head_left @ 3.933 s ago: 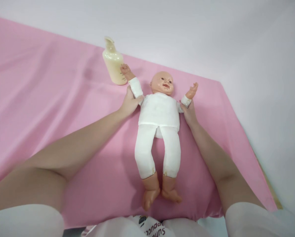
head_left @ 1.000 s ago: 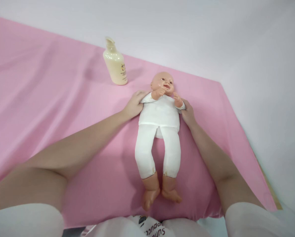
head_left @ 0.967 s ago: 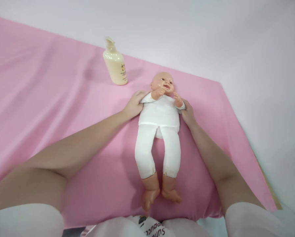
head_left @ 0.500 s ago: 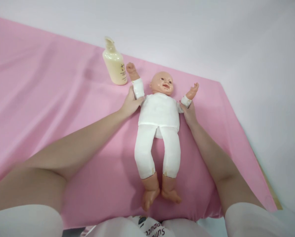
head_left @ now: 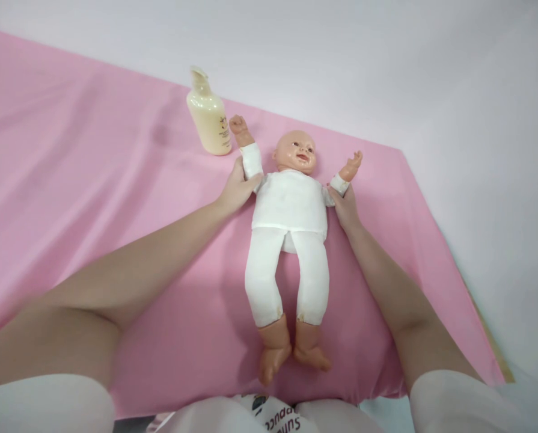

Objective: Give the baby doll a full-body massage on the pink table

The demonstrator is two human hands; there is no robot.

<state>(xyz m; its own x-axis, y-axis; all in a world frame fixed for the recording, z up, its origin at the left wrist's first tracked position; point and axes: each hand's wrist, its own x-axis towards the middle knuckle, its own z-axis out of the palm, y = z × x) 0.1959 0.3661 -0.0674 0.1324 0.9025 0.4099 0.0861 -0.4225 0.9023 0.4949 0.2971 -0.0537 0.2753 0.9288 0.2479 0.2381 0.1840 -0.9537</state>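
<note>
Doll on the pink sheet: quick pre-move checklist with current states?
1. Left hand grips the doll's sleeved arm next to the shoulder: ok.
2. Right hand holds the doll's other arm at the cuff: ok, though the fingers are mostly hidden behind the arm.
3. Doll lies flat on its back, face up, legs straight toward the person: ok.
4. Bottle stands upright, clear of the doll's raised fist: cannot tell, the two look very close in this view.
5. Pink sheet under the doll lies smooth: ok, only soft folds off to the left.
</note>
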